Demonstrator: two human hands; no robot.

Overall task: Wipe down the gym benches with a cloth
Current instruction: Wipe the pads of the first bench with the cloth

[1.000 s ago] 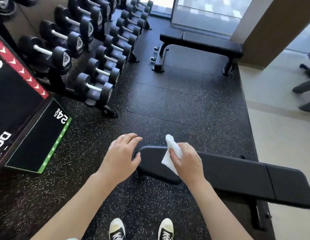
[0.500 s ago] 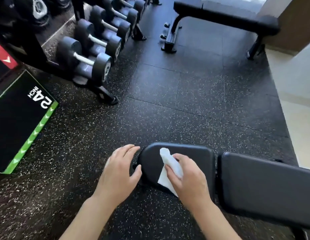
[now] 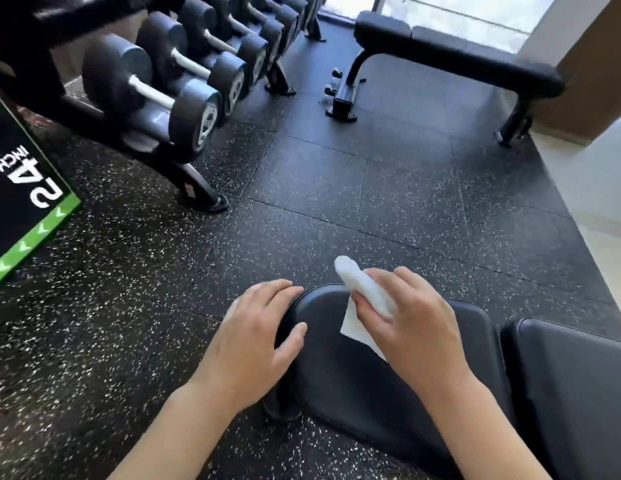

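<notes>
A black padded gym bench (image 3: 354,382) lies right below me, its rounded seat end pointing left and the longer back pad (image 3: 572,382) running off to the right. My right hand (image 3: 409,327) grips a white cloth (image 3: 357,289) and holds it against the top of the seat pad. My left hand (image 3: 257,341) rests on the seat pad's left end, fingers laid around its edge and thumb on the top. A second black bench (image 3: 454,58) stands across the floor near the window.
A dumbbell rack (image 3: 184,98) with several black dumbbells runs along the left, its foot reaching onto the speckled rubber floor (image 3: 319,209). A black plyo box with a green edge (image 3: 28,188) sits at far left. Pale flooring (image 3: 600,202) begins on the right.
The view has closed in on the near bench. My right hand has slid the cloth across the seat pad. My left hand has stayed on the pad's left end.
</notes>
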